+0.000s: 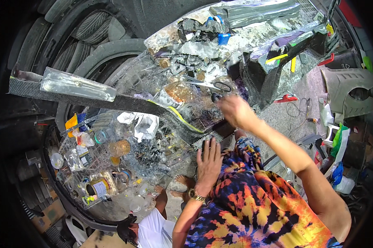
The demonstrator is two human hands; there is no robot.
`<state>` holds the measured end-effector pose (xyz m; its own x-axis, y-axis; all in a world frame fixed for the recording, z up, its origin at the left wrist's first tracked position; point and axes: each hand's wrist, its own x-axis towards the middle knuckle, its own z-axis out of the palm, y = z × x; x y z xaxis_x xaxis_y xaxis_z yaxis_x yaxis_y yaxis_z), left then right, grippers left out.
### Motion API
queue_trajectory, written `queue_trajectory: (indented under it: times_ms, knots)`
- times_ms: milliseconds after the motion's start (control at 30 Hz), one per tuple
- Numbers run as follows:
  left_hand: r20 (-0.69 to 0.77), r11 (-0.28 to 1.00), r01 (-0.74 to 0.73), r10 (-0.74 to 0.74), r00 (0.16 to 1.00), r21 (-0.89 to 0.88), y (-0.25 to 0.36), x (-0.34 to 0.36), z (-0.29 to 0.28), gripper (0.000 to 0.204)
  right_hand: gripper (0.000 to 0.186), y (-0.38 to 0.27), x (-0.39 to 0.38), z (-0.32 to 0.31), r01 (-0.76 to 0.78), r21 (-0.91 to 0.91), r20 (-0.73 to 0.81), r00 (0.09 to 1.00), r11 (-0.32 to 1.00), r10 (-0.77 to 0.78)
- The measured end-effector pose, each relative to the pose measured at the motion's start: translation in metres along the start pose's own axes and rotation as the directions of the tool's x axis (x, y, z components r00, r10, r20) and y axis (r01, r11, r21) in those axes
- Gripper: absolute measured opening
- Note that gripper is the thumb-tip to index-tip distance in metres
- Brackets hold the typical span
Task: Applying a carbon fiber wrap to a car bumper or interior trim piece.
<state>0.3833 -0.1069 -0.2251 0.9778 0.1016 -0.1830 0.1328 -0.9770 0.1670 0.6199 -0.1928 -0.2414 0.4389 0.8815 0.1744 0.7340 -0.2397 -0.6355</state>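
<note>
My left hand (209, 166) lies with fingers stretched out against the near edge of a long carbon-fibre piece (153, 108), its woven black cloth edged by a yellow-green strip (179, 115). My right hand (237, 111) is over the right end of that piece, blurred, its fingertips close to the lower handle loop of a pair of scissors (209, 84). The scissors lie on the cluttered table, blades toward the left. Whether my fingers touch the loop is not clear. A grey, resin-smeared block (77, 84) rests on the piece's left end.
Black woven cloth (260, 76) and scraps (194, 51) cover the table's far side. Bottles, cups and an open tin (96, 188) stand on a wire rack at left. A person in a white shirt (155, 231) is at lower left. A red-handled tool (286, 98) lies at right.
</note>
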Motion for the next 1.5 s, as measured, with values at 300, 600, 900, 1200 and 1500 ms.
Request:
queue_trajectory:
  times_ms: [300,600,900,1200,1500]
  knots:
    - [0.059,0.985,-0.164,0.161,0.985,0.052,-0.03,-0.001,-0.023,0.05,0.062,-0.049,-0.077,0.037,0.074,-0.125,0.098,0.993,0.989,-0.062]
    - [0.12,0.987,-0.151,0.143,0.982,0.054,-0.035,-0.002,-0.027,0.053,0.055,-0.044,-0.068,0.036,0.131,-0.057,0.123,0.985,0.99,-0.123]
    - [0.072,0.983,-0.174,0.17,0.983,0.057,-0.043,0.002,-0.035,0.054,0.057,-0.047,-0.069,0.036,0.071,-0.009,0.069,0.995,0.997,-0.07]
    - [0.105,0.963,-0.242,0.231,0.967,0.118,-0.049,0.007,-0.027,0.052,0.075,-0.039,-0.101,0.055,0.119,-0.103,0.09,0.99,0.987,-0.11]
    - [0.15,0.944,-0.283,0.259,0.954,0.171,-0.054,0.008,-0.029,0.052,0.07,-0.027,-0.105,0.065,0.21,-0.211,0.121,0.975,0.955,-0.187]
